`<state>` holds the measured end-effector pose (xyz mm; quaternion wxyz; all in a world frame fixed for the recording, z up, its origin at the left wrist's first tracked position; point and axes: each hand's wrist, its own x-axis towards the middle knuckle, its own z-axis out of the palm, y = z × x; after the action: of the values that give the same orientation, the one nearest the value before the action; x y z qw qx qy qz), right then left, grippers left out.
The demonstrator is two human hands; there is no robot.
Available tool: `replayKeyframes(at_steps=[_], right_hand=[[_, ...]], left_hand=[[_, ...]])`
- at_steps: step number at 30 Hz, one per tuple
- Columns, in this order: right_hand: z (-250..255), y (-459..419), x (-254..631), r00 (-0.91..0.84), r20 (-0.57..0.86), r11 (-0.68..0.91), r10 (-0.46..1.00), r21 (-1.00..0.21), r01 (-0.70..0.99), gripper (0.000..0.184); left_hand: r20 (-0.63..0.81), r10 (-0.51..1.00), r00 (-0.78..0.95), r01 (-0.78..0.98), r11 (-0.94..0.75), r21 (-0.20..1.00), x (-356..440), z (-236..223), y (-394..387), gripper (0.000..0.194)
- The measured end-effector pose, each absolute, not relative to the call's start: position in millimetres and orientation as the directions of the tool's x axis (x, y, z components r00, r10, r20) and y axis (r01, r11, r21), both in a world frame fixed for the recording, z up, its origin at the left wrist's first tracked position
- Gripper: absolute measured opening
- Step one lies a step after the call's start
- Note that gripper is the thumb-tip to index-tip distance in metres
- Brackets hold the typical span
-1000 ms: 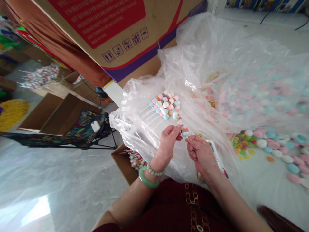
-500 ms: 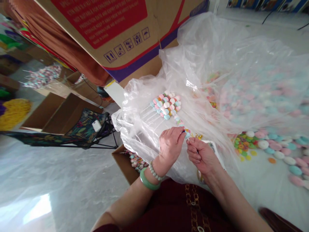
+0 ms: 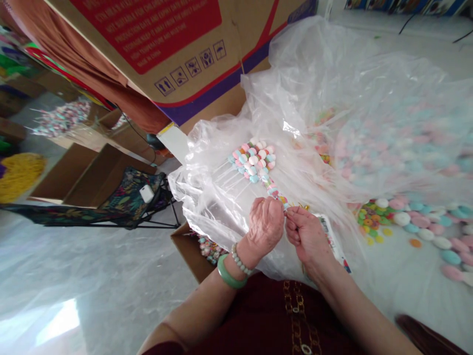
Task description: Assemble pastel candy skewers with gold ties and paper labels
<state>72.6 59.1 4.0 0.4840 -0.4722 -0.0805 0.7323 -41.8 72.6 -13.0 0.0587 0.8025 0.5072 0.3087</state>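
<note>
Left hand (image 3: 264, 228) curled shut on pastel candy skewer (image 3: 275, 191), right hand (image 3: 308, 235) pinching its end. 2 hands over crinkled clear plastic sheet (image 3: 218, 197), fanned candy skewers (image 3: 253, 159) just above, mid-frame.

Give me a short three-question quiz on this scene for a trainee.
1. Which hand wears the green bangle and the beaded bracelet?
2. True or false: the white rectangular object rests on the patterned folding chair.
3. Which is nearest the hand wearing the bangle?
A. the candy stick
B. the yellow heap
C. the printed cardboard box

Key:
1. The left hand
2. True
3. A
</note>
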Motion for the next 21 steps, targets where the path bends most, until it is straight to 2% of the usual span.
replayKeyframes(at_steps=[4, 9, 13, 17, 19, 21], right_hand=[[1.0, 62.8, 66.5, -0.043, -0.591, -0.47, 0.805, -0.593, -0.654, 0.02], [-5.0, 64.4, 70.1, -0.081, -0.575, -0.482, 0.814, -0.592, -0.646, 0.021], [-0.4, 57.7, 73.2, -0.103, -0.544, -0.505, 0.832, -0.668, -0.546, 0.018], [7.3, 47.1, 70.7, -0.169, -0.563, -0.571, 0.809, -0.684, -0.454, 0.016], [9.0, 44.5, 68.8, -0.166, -0.577, -0.586, 0.799, -0.69, -0.425, 0.015], [8.6, 44.6, 67.6, -0.129, -0.585, -0.581, 0.801, -0.705, -0.406, 0.016]], left_hand=[[0.423, 0.855, 0.299, 0.743, -0.487, 0.459, -36.4, -22.0, 64.7, 0.016], [0.41, 0.883, 0.23, 0.724, -0.437, 0.534, -34.4, -28.3, 62.8, 0.015], [0.39, 0.909, 0.148, 0.692, -0.377, 0.616, -40.9, -24.2, 67.5, 0.012], [0.332, 0.943, -0.003, 0.645, -0.251, 0.722, -47.2, -22.3, 69.9, 0.011], [0.351, 0.936, 0.015, 0.66, -0.273, 0.7, -48.1, -23.3, 67.3, 0.012], [0.404, 0.908, 0.111, 0.701, -0.36, 0.615, -48.0, -24.7, 62.8, 0.012]])
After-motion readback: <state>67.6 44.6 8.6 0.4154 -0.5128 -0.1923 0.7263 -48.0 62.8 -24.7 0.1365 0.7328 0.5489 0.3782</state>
